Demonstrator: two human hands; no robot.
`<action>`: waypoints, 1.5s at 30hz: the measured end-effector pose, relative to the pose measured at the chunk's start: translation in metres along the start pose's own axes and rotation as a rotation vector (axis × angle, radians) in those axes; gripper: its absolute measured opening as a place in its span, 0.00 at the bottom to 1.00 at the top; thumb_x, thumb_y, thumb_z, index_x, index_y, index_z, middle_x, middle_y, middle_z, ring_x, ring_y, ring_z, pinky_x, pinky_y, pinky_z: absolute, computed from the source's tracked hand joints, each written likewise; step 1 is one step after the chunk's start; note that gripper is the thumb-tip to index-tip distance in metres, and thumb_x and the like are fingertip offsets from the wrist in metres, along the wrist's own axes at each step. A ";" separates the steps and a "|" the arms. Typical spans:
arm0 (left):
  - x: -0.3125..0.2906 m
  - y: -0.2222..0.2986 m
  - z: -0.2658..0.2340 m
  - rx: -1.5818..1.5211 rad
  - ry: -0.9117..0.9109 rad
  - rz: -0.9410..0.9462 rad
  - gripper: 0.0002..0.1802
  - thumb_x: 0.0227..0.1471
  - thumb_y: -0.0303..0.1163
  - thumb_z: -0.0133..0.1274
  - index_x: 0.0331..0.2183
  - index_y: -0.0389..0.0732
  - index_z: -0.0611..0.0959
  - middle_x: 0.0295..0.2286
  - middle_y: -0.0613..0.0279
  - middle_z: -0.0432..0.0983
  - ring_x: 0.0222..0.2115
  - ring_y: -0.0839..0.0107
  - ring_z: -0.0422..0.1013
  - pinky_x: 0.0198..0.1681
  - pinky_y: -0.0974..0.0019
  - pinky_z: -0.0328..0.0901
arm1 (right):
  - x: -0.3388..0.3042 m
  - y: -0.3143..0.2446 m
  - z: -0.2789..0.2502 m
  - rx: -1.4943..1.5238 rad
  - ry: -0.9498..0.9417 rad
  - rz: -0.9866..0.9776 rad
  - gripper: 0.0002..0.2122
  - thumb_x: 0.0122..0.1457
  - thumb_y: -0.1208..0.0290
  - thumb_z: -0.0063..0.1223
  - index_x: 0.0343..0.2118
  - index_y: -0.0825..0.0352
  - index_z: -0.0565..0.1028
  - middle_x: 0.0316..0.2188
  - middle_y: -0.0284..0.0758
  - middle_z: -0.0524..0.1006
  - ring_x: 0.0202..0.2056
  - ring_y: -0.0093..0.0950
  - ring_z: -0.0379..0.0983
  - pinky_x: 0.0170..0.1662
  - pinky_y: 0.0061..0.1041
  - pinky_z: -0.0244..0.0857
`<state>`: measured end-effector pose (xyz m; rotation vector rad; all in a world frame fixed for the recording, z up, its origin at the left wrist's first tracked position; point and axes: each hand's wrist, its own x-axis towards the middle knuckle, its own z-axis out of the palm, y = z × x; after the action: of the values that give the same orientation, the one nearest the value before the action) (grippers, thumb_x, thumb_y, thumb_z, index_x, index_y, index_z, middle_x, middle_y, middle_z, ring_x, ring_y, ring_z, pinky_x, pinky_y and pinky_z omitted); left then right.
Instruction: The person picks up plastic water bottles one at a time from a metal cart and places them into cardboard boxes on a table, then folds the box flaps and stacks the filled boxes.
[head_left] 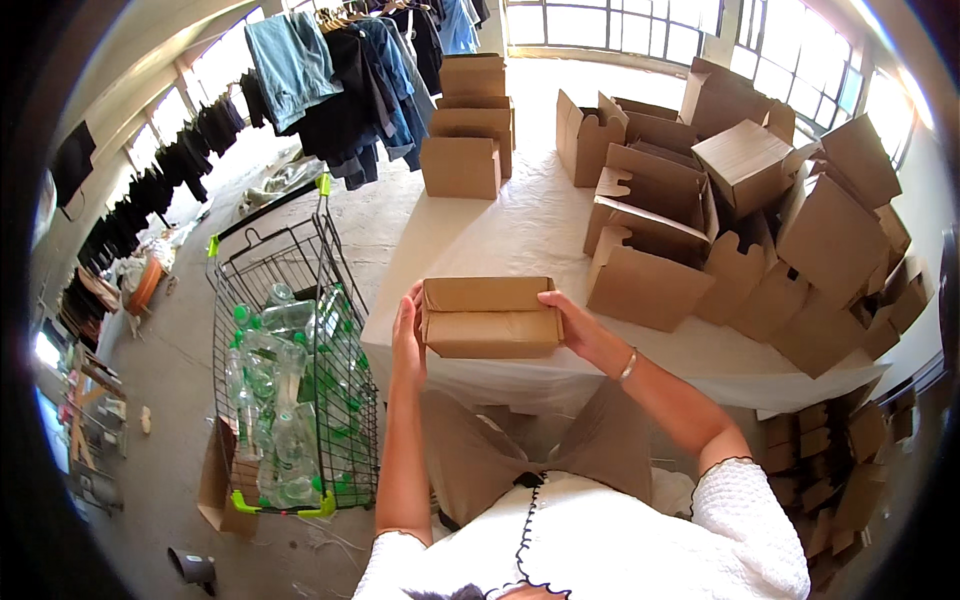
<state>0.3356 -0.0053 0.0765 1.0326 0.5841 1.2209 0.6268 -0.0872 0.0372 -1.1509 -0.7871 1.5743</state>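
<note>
A small brown cardboard box (492, 334) is held level between my two hands, at the near edge of the cloth-covered table (480, 240). Its upper face shows a seam running lengthwise, and its flaps look folded in. My left hand (408, 330) presses flat along the box's left end. At the right end, my right hand (578, 325) grips the corner, with the thumb on top and the other fingers mostly hidden. The underside of the box cannot be seen.
Opened cardboard boxes (650, 280) crowd the table's right side, with more boxes (465, 165) at its far left. A wire shopping cart (345, 400) of green-capped clear bottles (290, 440) stands left. Clothes (340, 90) hang beyond it. Flattened cardboard (815, 480) is stacked low right.
</note>
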 end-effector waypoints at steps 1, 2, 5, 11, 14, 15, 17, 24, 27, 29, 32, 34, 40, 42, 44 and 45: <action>0.001 -0.002 -0.004 0.039 0.025 0.016 0.33 0.70 0.51 0.43 0.61 0.34 0.70 0.57 0.54 0.72 0.60 0.65 0.66 0.64 0.63 0.59 | -0.002 0.001 0.000 0.023 -0.003 -0.018 0.32 0.53 0.38 0.59 0.54 0.58 0.73 0.46 0.32 0.74 0.49 0.33 0.70 0.49 0.39 0.63; 0.002 -0.005 -0.009 0.079 0.049 0.032 0.34 0.70 0.53 0.42 0.62 0.33 0.70 0.58 0.53 0.71 0.61 0.64 0.65 0.65 0.62 0.57 | -0.001 0.003 -0.002 0.089 0.004 -0.031 0.32 0.54 0.39 0.59 0.55 0.58 0.72 0.48 0.32 0.74 0.50 0.33 0.70 0.50 0.39 0.63; 0.015 -0.014 -0.022 0.314 0.103 0.088 0.34 0.69 0.53 0.42 0.60 0.32 0.72 0.58 0.51 0.71 0.62 0.63 0.65 0.66 0.61 0.56 | -0.004 0.002 0.000 0.284 0.031 -0.063 0.33 0.55 0.40 0.58 0.58 0.57 0.71 0.55 0.32 0.74 0.55 0.34 0.70 0.53 0.43 0.63; 0.075 -0.056 -0.044 0.943 0.037 0.225 0.22 0.65 0.44 0.51 0.51 0.39 0.82 0.56 0.49 0.74 0.61 0.53 0.64 0.67 0.57 0.54 | -0.028 -0.013 0.005 0.649 0.043 -0.067 0.33 0.58 0.41 0.55 0.63 0.51 0.67 0.62 0.31 0.70 0.60 0.36 0.66 0.63 0.54 0.57; 0.117 -0.077 -0.055 1.282 -0.064 0.317 0.21 0.63 0.44 0.52 0.51 0.41 0.83 0.58 0.49 0.72 0.63 0.48 0.60 0.69 0.54 0.51 | -0.015 -0.021 0.005 0.701 0.054 -0.088 0.32 0.58 0.40 0.54 0.63 0.50 0.67 0.62 0.30 0.70 0.61 0.36 0.65 0.63 0.55 0.55; 0.129 -0.082 -0.062 1.355 -0.096 0.301 0.22 0.63 0.44 0.52 0.52 0.41 0.82 0.59 0.48 0.70 0.64 0.47 0.58 0.69 0.52 0.49 | -0.005 -0.024 0.005 0.678 0.098 -0.101 0.32 0.58 0.40 0.54 0.63 0.50 0.67 0.62 0.30 0.70 0.62 0.36 0.64 0.63 0.56 0.55; 0.142 -0.094 -0.063 1.493 -0.108 0.294 0.23 0.63 0.44 0.52 0.55 0.42 0.80 0.61 0.49 0.67 0.66 0.47 0.55 0.70 0.50 0.46 | 0.008 -0.041 0.013 0.675 0.144 -0.152 0.31 0.58 0.40 0.53 0.62 0.50 0.68 0.61 0.30 0.70 0.61 0.35 0.64 0.62 0.54 0.56; 0.141 -0.106 -0.052 1.601 -0.050 0.316 0.29 0.64 0.44 0.49 0.61 0.40 0.72 0.65 0.49 0.60 0.68 0.48 0.51 0.72 0.45 0.41 | 0.105 -0.153 0.016 0.523 0.298 -0.649 0.29 0.58 0.40 0.53 0.58 0.52 0.70 0.61 0.29 0.69 0.60 0.31 0.64 0.60 0.51 0.58; 0.138 -0.097 -0.047 1.572 -0.057 0.305 0.29 0.64 0.44 0.49 0.61 0.38 0.72 0.65 0.48 0.60 0.68 0.48 0.51 0.72 0.45 0.40 | 0.172 -0.224 -0.012 0.443 0.282 -0.718 0.28 0.57 0.42 0.56 0.58 0.49 0.69 0.59 0.28 0.70 0.57 0.29 0.67 0.59 0.50 0.58; 0.136 -0.093 -0.047 1.568 -0.050 0.299 0.29 0.64 0.43 0.49 0.61 0.38 0.72 0.65 0.48 0.60 0.68 0.48 0.51 0.72 0.45 0.40 | 0.209 -0.265 -0.021 0.382 0.284 -0.661 0.32 0.53 0.41 0.60 0.59 0.49 0.68 0.57 0.32 0.70 0.55 0.31 0.67 0.59 0.49 0.57; 0.134 -0.094 -0.050 1.570 -0.016 0.312 0.29 0.63 0.42 0.50 0.61 0.38 0.72 0.64 0.47 0.61 0.68 0.48 0.51 0.72 0.45 0.41 | 0.249 -0.317 -0.010 0.271 0.360 -0.576 0.39 0.46 0.38 0.64 0.61 0.49 0.65 0.56 0.41 0.65 0.55 0.38 0.63 0.59 0.51 0.55; 0.137 -0.101 -0.047 1.568 -0.021 0.328 0.29 0.63 0.42 0.50 0.61 0.37 0.72 0.64 0.47 0.61 0.68 0.48 0.51 0.72 0.45 0.41 | 0.277 -0.340 -0.027 0.219 0.423 -0.490 0.45 0.41 0.37 0.66 0.63 0.50 0.64 0.56 0.48 0.60 0.55 0.42 0.60 0.59 0.53 0.54; 0.134 -0.102 -0.050 1.634 -0.003 0.328 0.30 0.64 0.43 0.49 0.62 0.37 0.71 0.64 0.47 0.60 0.67 0.48 0.51 0.72 0.44 0.42 | 0.345 -0.371 -0.018 0.192 0.438 -0.299 0.47 0.40 0.34 0.64 0.63 0.49 0.63 0.56 0.47 0.61 0.57 0.44 0.59 0.58 0.53 0.52; 0.134 -0.102 -0.048 1.664 -0.006 0.330 0.30 0.64 0.43 0.49 0.62 0.37 0.70 0.64 0.47 0.60 0.67 0.48 0.51 0.72 0.44 0.41 | 0.360 -0.377 -0.020 0.186 0.423 -0.273 0.46 0.40 0.34 0.64 0.64 0.48 0.62 0.59 0.46 0.61 0.58 0.45 0.58 0.57 0.54 0.52; 0.133 -0.099 -0.046 1.683 -0.007 0.324 0.31 0.64 0.43 0.48 0.62 0.36 0.70 0.64 0.47 0.60 0.67 0.48 0.51 0.72 0.44 0.41 | 0.371 -0.382 -0.014 0.168 0.407 -0.269 0.46 0.40 0.34 0.63 0.64 0.47 0.63 0.62 0.44 0.61 0.59 0.47 0.58 0.55 0.54 0.54; 0.133 -0.098 -0.044 1.685 -0.010 0.317 0.31 0.64 0.43 0.48 0.62 0.36 0.70 0.64 0.47 0.60 0.67 0.48 0.51 0.72 0.44 0.41 | 0.375 -0.383 -0.012 0.160 0.361 -0.309 0.46 0.40 0.34 0.63 0.64 0.47 0.63 0.62 0.43 0.61 0.59 0.48 0.58 0.54 0.55 0.54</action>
<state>0.3831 0.1342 -0.0094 2.5679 1.5616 0.7807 0.7463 0.3839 0.2650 -1.0961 -0.5565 1.1122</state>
